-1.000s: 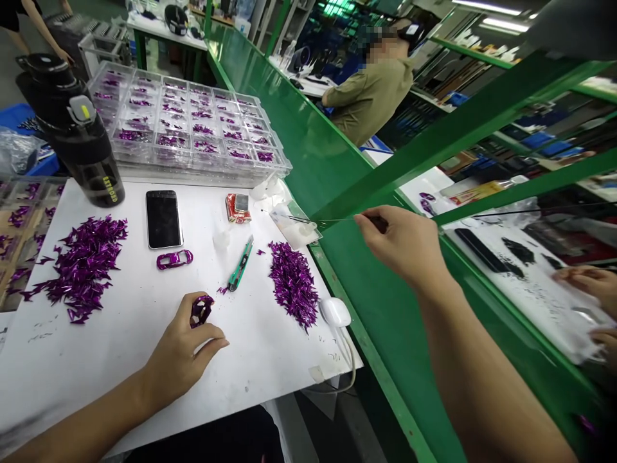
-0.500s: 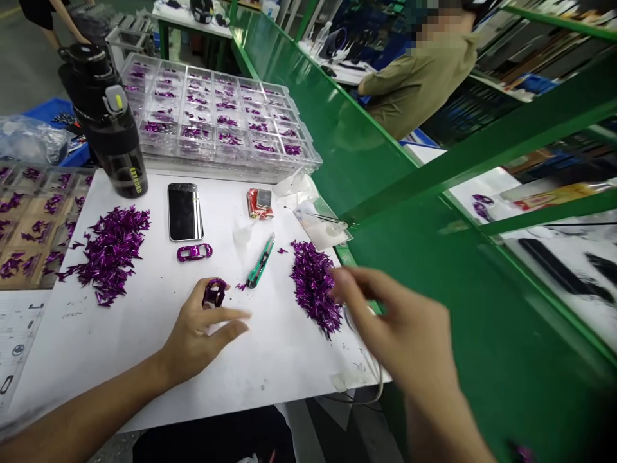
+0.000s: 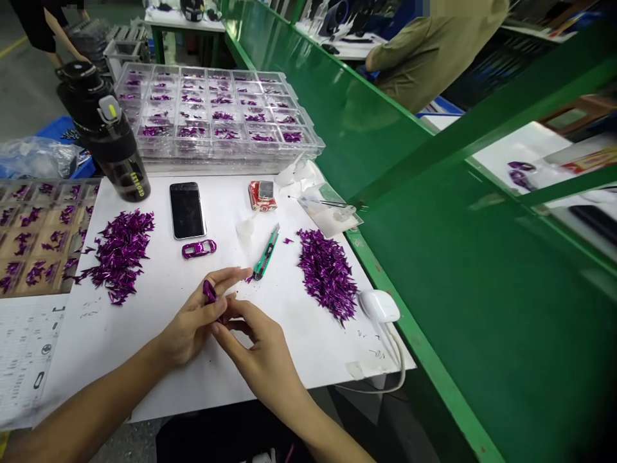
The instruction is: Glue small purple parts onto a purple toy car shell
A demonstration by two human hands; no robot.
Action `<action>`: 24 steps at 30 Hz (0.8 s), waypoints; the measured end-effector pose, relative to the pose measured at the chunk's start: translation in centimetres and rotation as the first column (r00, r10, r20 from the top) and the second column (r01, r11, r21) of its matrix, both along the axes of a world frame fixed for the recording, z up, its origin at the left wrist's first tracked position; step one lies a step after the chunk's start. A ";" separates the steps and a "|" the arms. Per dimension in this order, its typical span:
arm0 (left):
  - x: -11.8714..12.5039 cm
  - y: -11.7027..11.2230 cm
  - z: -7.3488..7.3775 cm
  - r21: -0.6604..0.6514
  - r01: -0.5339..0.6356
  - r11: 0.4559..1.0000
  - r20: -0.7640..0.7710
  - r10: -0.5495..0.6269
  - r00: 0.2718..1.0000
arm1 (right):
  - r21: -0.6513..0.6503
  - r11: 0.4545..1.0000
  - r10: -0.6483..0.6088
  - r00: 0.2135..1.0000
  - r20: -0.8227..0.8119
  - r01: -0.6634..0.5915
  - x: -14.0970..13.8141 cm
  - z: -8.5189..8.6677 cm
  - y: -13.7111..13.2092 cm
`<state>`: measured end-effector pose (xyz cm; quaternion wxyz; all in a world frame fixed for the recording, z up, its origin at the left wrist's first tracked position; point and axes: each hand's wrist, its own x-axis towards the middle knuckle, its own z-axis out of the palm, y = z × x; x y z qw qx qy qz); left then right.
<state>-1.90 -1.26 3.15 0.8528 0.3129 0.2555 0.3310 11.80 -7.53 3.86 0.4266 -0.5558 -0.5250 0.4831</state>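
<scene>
Lower centre: I see the left hand [image 3: 190,328] pinched shut on a purple part [image 3: 209,292], just above the white table [image 3: 144,366]. The right hand [image 3: 263,354] meets it from the right, with its fingertips at the part. I cannot tell whether they grip it.

Beyond: knife [image 3: 264,254], right pile [image 3: 325,273], left pile [image 3: 118,251], purple car [image 3: 198,248], then phone [image 3: 187,209].

Upper left: bottle [image 3: 103,135], with trays [image 3: 216,109] beside it.
</scene>
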 end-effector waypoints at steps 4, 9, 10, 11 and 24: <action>-0.5 -0.3 -0.5 0.145 0.123 0.982 -0.023 -0.121 0.992 | -0.048 0.999 0.009 0.997 -0.073 -0.013 2.0 1.2 -0.9; -0.1 -0.6 -1.7 0.154 0.021 0.988 -0.227 0.015 0.974 | 0.130 0.932 -0.354 0.770 0.531 0.338 14.7 1.3 -1.6; -0.1 -0.6 -1.9 0.132 -0.010 0.991 -0.288 0.048 0.956 | 0.091 0.881 -0.393 0.612 0.686 0.464 18.4 1.1 -1.6; -0.1 -0.6 -2.2 0.121 -0.043 0.992 -0.329 0.081 0.941 | 0.023 0.794 -0.368 0.450 0.814 0.608 22.2 0.8 -1.7; 0.2 -1.9 -2.9 0.054 -0.149 0.987 -0.537 0.154 0.829 | 0.148 0.186 -0.468 -0.045 0.882 0.971 33.7 -0.6 -24.5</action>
